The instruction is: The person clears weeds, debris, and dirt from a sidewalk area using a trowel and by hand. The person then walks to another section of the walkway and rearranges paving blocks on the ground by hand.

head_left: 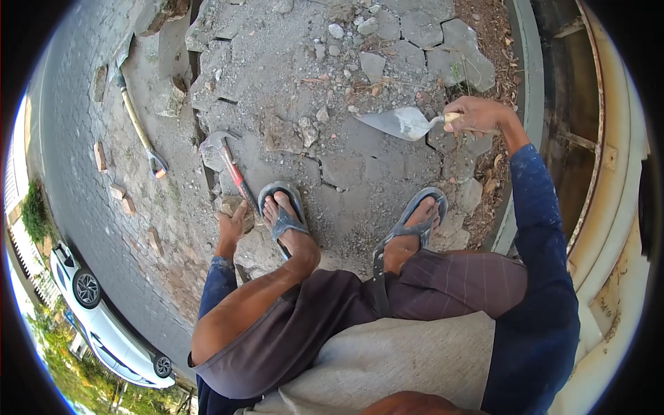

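My right hand [477, 115] is closed round the wooden handle of a trowel [401, 124], whose blade points left, low over the broken paving. Grey mortar or dust coats part of the blade. At lower left, my left hand [232, 225] grips a rough chunk of stone [231, 205], its fingers partly hidden. A hammer [237, 173] with a red and black handle lies just beyond that hand, beside my left foot in a flip-flop [285, 214]. Loose stones [282, 134] rest on the dusty paving between the hammer and the trowel.
A shovel [135, 114] lies on the left beside several brick pieces [100, 156]. Cracked pavers [460, 55] run ahead, edged by a concrete curb [529, 76] and a rusty metal structure [588, 124] on the right. A white car [111, 325] stands on the street.
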